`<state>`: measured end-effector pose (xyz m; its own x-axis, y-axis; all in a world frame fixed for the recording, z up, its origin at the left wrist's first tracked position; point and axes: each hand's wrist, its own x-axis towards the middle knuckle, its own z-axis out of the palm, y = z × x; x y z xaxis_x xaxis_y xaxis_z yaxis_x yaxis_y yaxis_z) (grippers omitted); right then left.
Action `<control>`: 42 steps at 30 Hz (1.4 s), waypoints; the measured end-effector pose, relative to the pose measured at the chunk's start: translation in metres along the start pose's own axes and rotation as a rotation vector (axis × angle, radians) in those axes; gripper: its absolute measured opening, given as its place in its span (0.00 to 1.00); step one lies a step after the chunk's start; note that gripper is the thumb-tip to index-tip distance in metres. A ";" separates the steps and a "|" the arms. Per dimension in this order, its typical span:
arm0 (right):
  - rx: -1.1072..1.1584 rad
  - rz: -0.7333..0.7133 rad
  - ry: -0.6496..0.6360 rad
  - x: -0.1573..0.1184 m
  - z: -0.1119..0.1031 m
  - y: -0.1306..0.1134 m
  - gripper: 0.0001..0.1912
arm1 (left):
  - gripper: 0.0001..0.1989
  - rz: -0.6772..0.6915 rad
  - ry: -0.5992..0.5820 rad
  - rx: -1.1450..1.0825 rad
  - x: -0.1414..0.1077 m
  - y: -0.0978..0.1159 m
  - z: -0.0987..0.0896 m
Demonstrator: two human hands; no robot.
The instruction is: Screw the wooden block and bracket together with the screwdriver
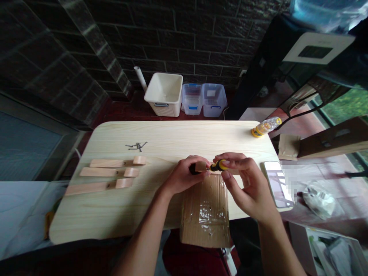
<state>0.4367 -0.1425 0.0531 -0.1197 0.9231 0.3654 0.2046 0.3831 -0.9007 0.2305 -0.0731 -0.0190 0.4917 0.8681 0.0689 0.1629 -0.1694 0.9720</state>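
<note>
My left hand is closed around a small wooden piece above the table's front part. My right hand grips a yellow and black screwdriver by its handle, thumb and fingers around it. The screwdriver's tip points left and meets the side of the wooden piece; the exact contact is too small to make out. Beneath both hands lies a taped cardboard piece, overhanging the table's front edge. Three wooden strips with rounded blocks rest at the left, near a small pile of screws.
On the pale wooden table, a clear bottle with yellow ends stands at the back right. A phone lies along the right edge. Behind the table are a white bin and two clear plastic boxes.
</note>
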 end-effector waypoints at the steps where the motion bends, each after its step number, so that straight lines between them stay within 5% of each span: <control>1: -0.001 0.006 0.001 0.000 0.000 -0.001 0.15 | 0.08 -0.004 -0.003 0.003 0.000 0.000 0.000; 42: -0.001 -0.024 -0.008 0.001 0.003 0.004 0.15 | 0.08 -0.030 -0.013 0.018 0.000 0.004 -0.001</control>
<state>0.4348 -0.1403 0.0489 -0.1326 0.9133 0.3852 0.2026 0.4054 -0.8914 0.2306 -0.0736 -0.0152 0.4977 0.8666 0.0370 0.1928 -0.1521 0.9694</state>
